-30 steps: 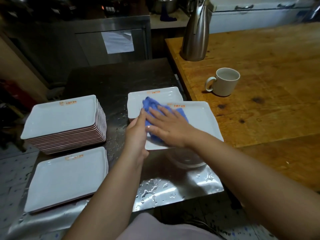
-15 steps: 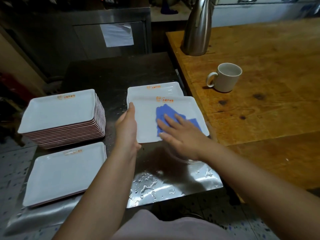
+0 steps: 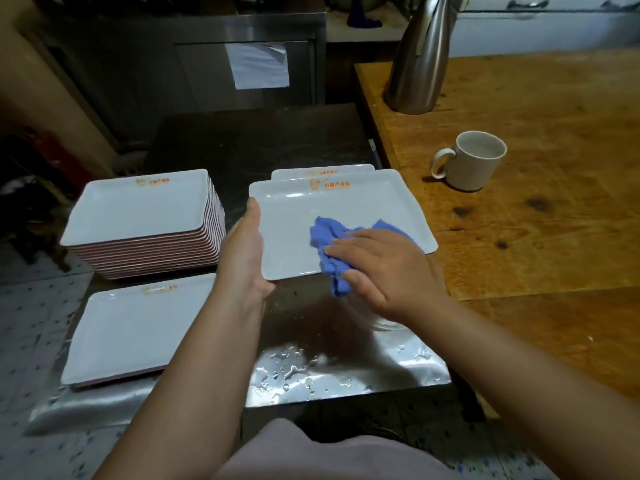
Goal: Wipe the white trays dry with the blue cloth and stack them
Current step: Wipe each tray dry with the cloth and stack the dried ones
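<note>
A white tray point(image 3: 298, 220) with orange print is held above the steel table. My left hand point(image 3: 244, 251) grips its left edge, thumb along the rim. My right hand point(image 3: 382, 268) presses the crumpled blue cloth point(image 3: 329, 247) flat against the tray's near right part; the cloth spills over the front edge. Behind it lies another white tray point(image 3: 294, 172), mostly hidden. On the left stands a tall stack of white trays point(image 3: 142, 209), and nearer to me a low stack point(image 3: 135, 327).
The steel table point(image 3: 332, 372) is wet, with drops near its front edge. A wooden table point(image 3: 540, 188) adjoins on the right, carrying a white mug point(image 3: 471, 161) and a steel jug point(image 3: 420, 60). A clear bowl point(image 3: 384, 325) is partly hidden under my right wrist.
The cloth and my right hand have slid from the tray's far left to its near right corner. My left hand has shifted its hold along the left edge.
</note>
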